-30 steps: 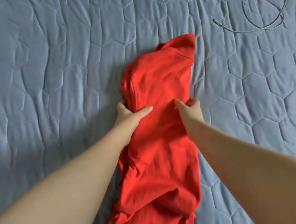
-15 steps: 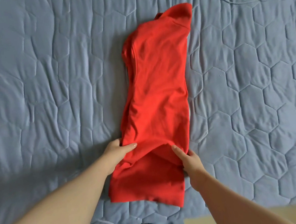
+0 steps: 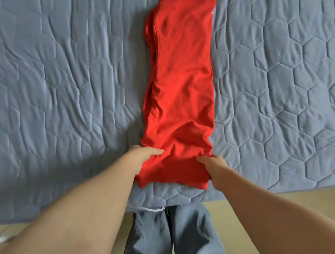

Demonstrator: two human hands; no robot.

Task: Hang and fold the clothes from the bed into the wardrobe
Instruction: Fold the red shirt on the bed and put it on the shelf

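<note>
As they arrive at its near hem, the left hand [image 3: 144, 154] and right hand [image 3: 213, 163] are pinching the narrow red cloth shirt [image 3: 181, 73] for folding.

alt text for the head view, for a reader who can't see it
Seen from above, a person's left hand and right hand grip the near end of a red garment folded into a long narrow strip on a grey-blue quilted bedspread. Grey trousers show below the bed's edge.
</note>
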